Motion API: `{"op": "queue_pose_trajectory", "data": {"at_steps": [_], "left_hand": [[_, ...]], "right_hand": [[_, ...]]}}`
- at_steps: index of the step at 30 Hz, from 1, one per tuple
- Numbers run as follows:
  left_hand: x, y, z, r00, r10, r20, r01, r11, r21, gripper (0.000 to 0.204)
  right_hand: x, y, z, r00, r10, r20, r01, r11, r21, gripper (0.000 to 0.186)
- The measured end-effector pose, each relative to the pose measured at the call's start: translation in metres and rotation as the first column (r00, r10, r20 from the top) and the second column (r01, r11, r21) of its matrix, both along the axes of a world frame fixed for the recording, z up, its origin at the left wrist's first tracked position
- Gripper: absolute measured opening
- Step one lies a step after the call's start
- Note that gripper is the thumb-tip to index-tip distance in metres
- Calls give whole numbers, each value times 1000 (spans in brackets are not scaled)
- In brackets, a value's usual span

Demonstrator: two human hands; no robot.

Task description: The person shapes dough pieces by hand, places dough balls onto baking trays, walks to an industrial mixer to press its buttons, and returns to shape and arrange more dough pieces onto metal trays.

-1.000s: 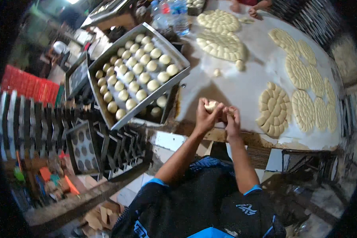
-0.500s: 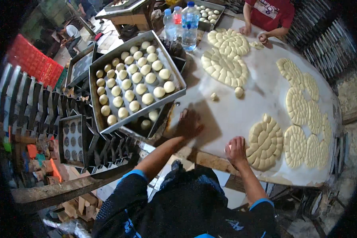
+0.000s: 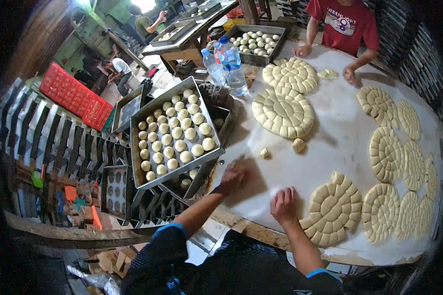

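Observation:
My left hand [image 3: 234,178] is low over the pale tabletop [image 3: 325,155], near its left edge; motion blur hides how its fingers are set. My right hand [image 3: 284,204] rests on the table with fingers curled together, and whatever may be under them is hidden. Close to its right lies a round of cut dough pieces [image 3: 332,209] pressed side by side. Two small dough lumps, a rough one [image 3: 265,153] and a smoother one [image 3: 299,145], sit beyond my hands. At the left, a metal tray [image 3: 179,176] tilts over another tray and holds rows of dough balls [image 3: 177,132].
More segmented dough rounds [image 3: 386,153] cover the table's right side, with two [image 3: 283,112] toward the back. Water bottles [image 3: 226,64] stand behind the tray. A co-worker in a red shirt [image 3: 342,27] is across the table. Stacked metal trays [image 3: 44,132] fill the left.
The view has tilted up, so the scene sits lower. My right hand has moved left and away from the near dough round. The co-worker's hands have moved apart.

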State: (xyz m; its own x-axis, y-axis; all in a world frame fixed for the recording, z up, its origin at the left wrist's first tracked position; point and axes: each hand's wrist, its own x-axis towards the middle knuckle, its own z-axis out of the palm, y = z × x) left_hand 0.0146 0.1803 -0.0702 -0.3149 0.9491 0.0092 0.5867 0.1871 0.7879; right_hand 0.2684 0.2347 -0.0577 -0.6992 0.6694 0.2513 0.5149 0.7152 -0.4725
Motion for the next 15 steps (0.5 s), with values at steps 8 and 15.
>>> {"op": "queue_pose_trajectory", "data": {"at_steps": [8, 15], "left_hand": [[36, -54, -137, 915, -105, -390, 215, 944, 249, 23], [-17, 21, -31, 877, 212, -432, -148, 973, 177, 20]], "right_hand": [[-1, -52, -5, 945, 325, -29, -323, 945, 53, 19], [-61, -10, 22, 1000, 23, 1, -23, 1000, 13, 21]]}}
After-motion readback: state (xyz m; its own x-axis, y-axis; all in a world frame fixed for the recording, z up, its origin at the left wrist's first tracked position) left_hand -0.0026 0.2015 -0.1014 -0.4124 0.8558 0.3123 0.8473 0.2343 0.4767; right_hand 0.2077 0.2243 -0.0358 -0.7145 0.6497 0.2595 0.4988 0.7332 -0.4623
